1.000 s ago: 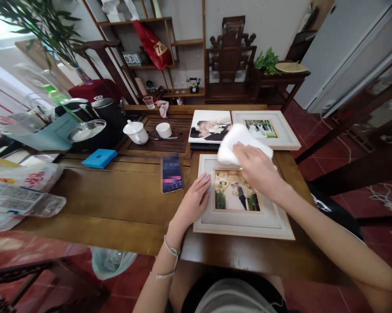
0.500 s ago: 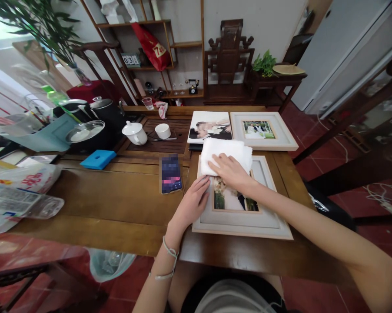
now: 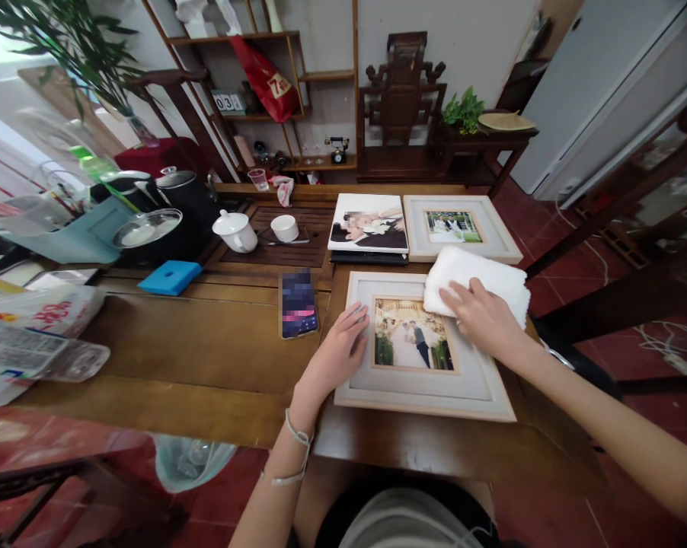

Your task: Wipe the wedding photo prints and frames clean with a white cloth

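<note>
A picture frame with a pale mat and a light wooden rim lies flat before me, showing a photo of a couple. My left hand rests on its left edge, fingers stretched out and lying flat on the border. Over the frame's upper right corner, my right hand is closed on a folded white towel. The towel covers that corner and reaches past the frame's right side. Its underside is hidden, as are parts of the right fingers.
Beyond the frame lie a photo panel on a dark stack and a second framed photo. A phone lies to the left, near a blue block. A lidded white cup and a small bowl stand on a tea tray.
My right hand has moved the towel rightward, from the frame's upper left to its upper right corner, uncovering the photo. My left hand has stayed at the left edge.
</note>
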`<state>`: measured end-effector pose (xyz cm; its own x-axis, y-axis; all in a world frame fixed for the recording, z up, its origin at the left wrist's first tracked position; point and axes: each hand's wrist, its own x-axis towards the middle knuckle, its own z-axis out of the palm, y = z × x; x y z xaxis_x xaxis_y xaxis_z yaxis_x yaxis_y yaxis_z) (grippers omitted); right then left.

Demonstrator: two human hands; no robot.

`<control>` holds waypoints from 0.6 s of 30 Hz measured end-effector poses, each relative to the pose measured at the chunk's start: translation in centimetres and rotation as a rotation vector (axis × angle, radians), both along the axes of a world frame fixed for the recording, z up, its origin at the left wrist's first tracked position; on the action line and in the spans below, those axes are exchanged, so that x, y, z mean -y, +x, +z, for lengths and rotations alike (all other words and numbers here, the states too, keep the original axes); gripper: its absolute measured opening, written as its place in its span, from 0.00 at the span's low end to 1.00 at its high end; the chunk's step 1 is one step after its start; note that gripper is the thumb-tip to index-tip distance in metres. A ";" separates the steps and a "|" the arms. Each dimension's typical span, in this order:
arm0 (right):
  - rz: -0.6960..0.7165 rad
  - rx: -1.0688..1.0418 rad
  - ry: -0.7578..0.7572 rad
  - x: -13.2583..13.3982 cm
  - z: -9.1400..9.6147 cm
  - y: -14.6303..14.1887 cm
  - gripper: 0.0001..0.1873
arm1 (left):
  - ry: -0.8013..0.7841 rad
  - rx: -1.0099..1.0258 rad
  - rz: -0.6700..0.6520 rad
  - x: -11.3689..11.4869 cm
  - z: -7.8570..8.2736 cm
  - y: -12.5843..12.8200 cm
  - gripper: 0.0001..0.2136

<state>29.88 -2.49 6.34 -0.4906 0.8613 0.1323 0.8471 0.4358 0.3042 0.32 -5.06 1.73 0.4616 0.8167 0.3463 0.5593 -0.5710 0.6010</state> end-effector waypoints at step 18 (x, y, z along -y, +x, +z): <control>0.127 -0.055 -0.040 3.5 -0.5 -1.1 0.32 | -0.022 0.076 -0.001 -0.6 -0.3 0.6 0.21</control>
<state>28.78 -6.00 5.80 -0.5889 0.7980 0.1284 0.7992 0.5514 0.2391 0.87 -4.45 1.40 0.4359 0.8238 0.3623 0.5110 -0.5580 0.6539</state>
